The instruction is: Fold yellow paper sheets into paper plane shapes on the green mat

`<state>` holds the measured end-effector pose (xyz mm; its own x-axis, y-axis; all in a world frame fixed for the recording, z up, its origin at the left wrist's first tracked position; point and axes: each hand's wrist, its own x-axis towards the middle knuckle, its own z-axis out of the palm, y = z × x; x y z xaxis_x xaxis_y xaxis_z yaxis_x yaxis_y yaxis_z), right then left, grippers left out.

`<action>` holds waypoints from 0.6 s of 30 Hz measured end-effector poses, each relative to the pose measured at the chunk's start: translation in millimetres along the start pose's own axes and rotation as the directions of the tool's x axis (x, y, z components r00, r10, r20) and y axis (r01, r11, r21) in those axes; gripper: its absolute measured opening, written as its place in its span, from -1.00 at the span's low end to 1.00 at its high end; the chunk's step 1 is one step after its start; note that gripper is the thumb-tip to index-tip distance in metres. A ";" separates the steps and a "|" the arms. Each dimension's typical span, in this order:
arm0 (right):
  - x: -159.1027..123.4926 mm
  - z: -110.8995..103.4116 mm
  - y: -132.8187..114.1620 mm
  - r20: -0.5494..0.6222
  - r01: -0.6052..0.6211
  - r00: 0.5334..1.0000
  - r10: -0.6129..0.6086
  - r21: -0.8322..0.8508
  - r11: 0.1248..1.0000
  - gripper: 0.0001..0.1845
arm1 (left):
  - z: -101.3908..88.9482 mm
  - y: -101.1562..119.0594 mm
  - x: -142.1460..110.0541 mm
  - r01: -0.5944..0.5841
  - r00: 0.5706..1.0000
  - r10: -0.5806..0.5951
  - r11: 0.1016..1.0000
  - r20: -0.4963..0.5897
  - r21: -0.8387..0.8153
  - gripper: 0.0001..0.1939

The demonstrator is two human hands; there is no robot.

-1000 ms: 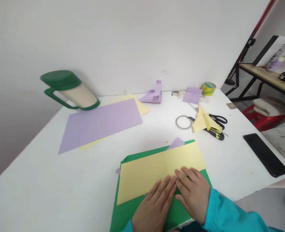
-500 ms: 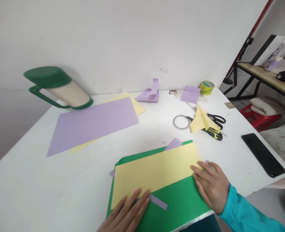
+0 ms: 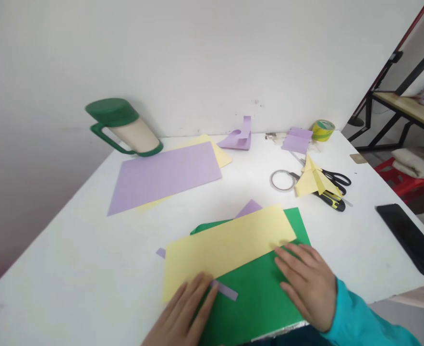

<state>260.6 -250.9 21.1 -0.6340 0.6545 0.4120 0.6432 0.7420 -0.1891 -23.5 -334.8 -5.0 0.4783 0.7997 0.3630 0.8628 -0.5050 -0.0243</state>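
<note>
A pale yellow paper sheet (image 3: 226, 245) lies slantwise over a green board (image 3: 255, 293) at the table's front. My left hand (image 3: 186, 307) rests flat on the sheet's lower left edge, fingers extended. Close to those fingertips, a narrow purple paper strip (image 3: 226, 290) shows on the green. My right hand (image 3: 307, 281) is spread over the green board, its fingertips at the sheet's lower right edge. From behind the sheet's top edge pokes a purple paper piece (image 3: 248, 208), and a small purple end (image 3: 160, 252) sticks out at its left.
Behind lie a large purple sheet (image 3: 164, 175) and a green-lidded jug (image 3: 136, 132). On the right are a folded yellow paper plane (image 3: 316, 180) over scissors (image 3: 337, 179) and a cutter (image 3: 332, 201), a tape ring (image 3: 283, 180), a tape roll (image 3: 322, 130) and a black phone (image 3: 409, 238).
The yellow sheet has slid left across the green board, baring the board's upper right corner. Both hands stay near its lower edge. The camera view has turned left.
</note>
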 end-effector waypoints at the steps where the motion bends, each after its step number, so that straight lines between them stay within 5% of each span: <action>1: 3.7 6.7 -6.7 0.044 0.033 0.999 -0.032 -0.014 0.999 -0.65 | 5.1 6.0 7.6 -0.055 0.998 0.056 0.998 -0.036 0.010 -0.19; 4: 10.8 26.1 -20.7 0.094 0.063 0.994 -0.058 -0.052 0.997 -0.59 | 19.6 26.9 34.2 -0.190 0.980 0.190 0.982 -0.060 0.003 -0.12; 8: 15.2 33.6 -23.1 0.016 0.033 0.999 -0.032 -0.064 0.997 -0.69 | 29.9 43.3 57.6 -0.158 0.987 0.158 0.987 -0.024 -0.003 -0.06; 18: 5.6 13.2 19.7 -0.157 -0.097 0.984 0.081 -0.093 0.991 -0.75 | 42.0 35.8 49.8 -0.159 0.987 0.156 0.985 -0.048 -0.062 -0.07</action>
<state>264.0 -230.7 7.9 -0.5044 0.6817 0.5299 0.7384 0.6587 -0.1445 38.1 -299.4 -26.9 0.5983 0.6947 0.3992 0.7642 -0.6445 -0.0238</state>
